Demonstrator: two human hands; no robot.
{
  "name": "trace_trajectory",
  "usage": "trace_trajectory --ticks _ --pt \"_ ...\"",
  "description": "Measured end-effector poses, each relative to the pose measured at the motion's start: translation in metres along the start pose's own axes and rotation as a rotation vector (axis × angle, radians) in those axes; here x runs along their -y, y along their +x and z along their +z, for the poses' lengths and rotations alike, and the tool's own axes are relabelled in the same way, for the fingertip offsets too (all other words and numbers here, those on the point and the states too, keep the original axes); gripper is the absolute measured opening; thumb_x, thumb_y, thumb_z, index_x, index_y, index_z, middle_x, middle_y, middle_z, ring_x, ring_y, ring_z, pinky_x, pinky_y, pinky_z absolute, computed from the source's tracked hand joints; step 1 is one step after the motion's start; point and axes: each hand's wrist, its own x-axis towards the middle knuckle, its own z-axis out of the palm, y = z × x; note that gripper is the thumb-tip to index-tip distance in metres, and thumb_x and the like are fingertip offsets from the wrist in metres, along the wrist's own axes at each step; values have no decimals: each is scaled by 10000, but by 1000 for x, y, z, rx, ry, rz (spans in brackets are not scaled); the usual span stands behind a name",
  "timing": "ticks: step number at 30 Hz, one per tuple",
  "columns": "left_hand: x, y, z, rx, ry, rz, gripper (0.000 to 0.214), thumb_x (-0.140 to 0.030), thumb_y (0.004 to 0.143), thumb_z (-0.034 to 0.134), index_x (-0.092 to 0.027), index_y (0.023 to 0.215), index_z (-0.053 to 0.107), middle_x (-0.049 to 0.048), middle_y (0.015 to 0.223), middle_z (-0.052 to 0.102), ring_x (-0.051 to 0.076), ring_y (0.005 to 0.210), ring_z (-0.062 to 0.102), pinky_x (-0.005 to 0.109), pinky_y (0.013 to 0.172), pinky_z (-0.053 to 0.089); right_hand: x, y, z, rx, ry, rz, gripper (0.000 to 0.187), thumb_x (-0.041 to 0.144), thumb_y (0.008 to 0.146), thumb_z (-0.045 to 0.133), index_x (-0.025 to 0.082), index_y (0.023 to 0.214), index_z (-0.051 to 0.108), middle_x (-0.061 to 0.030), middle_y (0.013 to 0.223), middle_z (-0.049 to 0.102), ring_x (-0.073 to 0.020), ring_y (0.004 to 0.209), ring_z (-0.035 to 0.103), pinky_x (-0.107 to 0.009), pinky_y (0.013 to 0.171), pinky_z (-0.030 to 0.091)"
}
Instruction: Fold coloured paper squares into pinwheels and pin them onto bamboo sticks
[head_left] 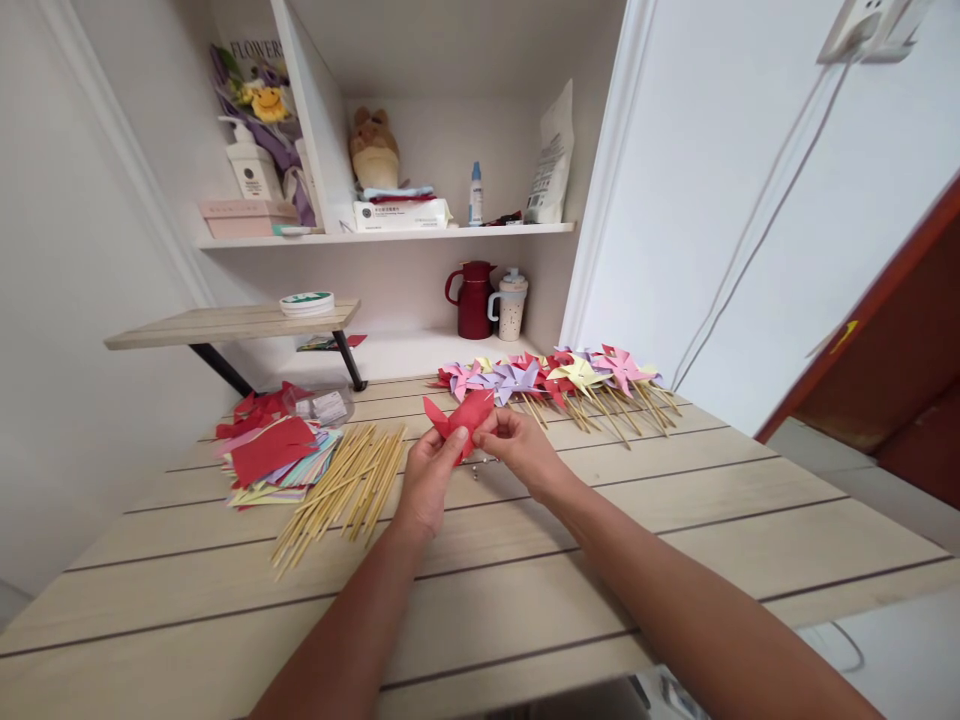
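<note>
Both of my hands hold a piece of red paper (465,415) just above the wooden table (675,520). My left hand (429,478) pinches its lower left part, and my right hand (521,445) pinches its right edge. The paper is partly folded, with pointed flaps sticking up. A small metal pin (480,466) lies on the table under my hands. A bundle of thin bamboo sticks (341,490) lies to the left of my left hand. A stack of coloured paper squares (277,455), red on top, sits further left.
A row of finished paper pinwheels (555,380) on sticks lies at the back right of the table. A red jug (472,300) and a cup (510,305) stand behind them under a shelf. A small raised wooden stand (225,325) sits at the back left.
</note>
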Motion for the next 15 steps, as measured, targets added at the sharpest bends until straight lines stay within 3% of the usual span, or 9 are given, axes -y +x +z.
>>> trace_trajectory --ticks 5,7,8,12,15 --pt "3 1 -2 -100 101 34 341 -364 693 810 -135 940 756 108 970 776 242 892 704 368 882 504 -9 2 -3 30 -96 -40 132 303 729 720 211 692 633 -8 716 665 -181 690 596 -326 692 462" --pt "5 4 -5 -131 156 38 301 -343 716 779 -137 933 751 100 940 777 239 869 703 352 841 512 -7 3 -6 -17 -165 -108 119 287 743 711 221 833 669 -37 889 697 -210 810 637 -364 780 497" --pt "5 6 -6 -148 202 44 272 -328 729 757 -139 925 748 92 918 775 234 852 701 343 816 512 -5 3 -8 -53 -227 -168 198 272 746 708 231 938 677 -55 1011 689 -225 889 644 -388 831 502" --pt "6 10 -13 -197 500 147 149 -260 779 657 -154 847 737 56 831 742 203 760 664 308 733 487 7 2 -15 -134 -554 -449 550 189 762 686 286 1293 579 -105 1370 501 -289 1270 501 -474 1039 431" --pt "3 10 -15 -158 709 301 128 -209 804 599 -172 768 716 39 799 700 181 738 621 288 714 456 9 0 -16 -97 -738 -534 558 160 756 701 305 1285 603 -106 1447 445 -316 1358 420 -515 1088 377"
